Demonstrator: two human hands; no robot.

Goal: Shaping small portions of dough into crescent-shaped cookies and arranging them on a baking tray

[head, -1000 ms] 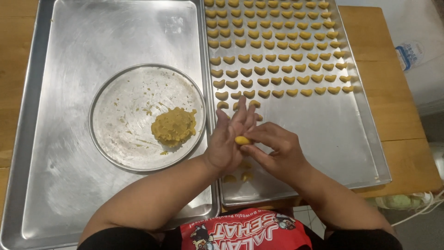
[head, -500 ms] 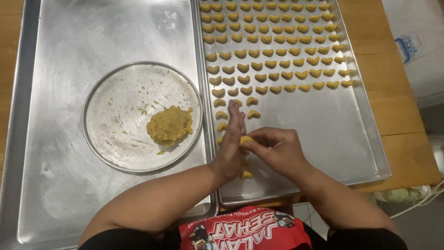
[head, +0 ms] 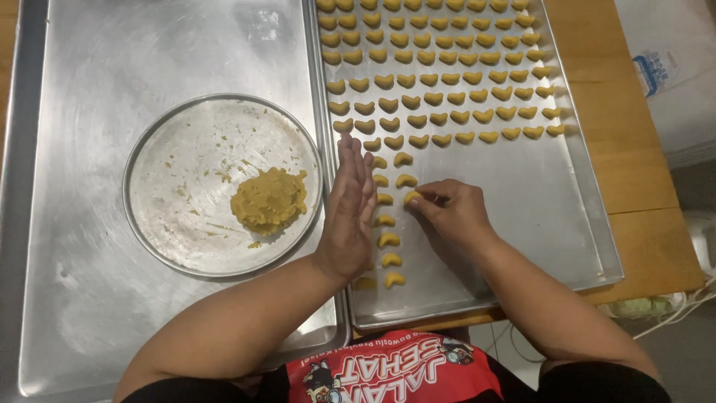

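Observation:
My right hand (head: 450, 213) pinches a small yellow dough piece (head: 411, 198) and holds it down on the right metal tray (head: 537, 209), beside a column of curved pieces (head: 389, 240). My left hand (head: 348, 213) stands flat and on edge, fingers together and straight, over the seam between the two trays, holding nothing. Several rows of crescent dough pieces (head: 440, 78) fill the far part of the right tray. A lump of yellow dough (head: 268, 200) lies on a round metal plate (head: 179, 186) on the left tray (head: 112, 75).
The trays rest on a wooden table (head: 626, 149). A white bag or package (head: 671, 67) lies off the table's right side. A white cable and a pale green object (head: 656, 304) sit below the table's right corner.
My hands have separated: the dough piece held between them is now in my right hand alone, lowered onto the tray. The view has shifted, so the trays appear further left.

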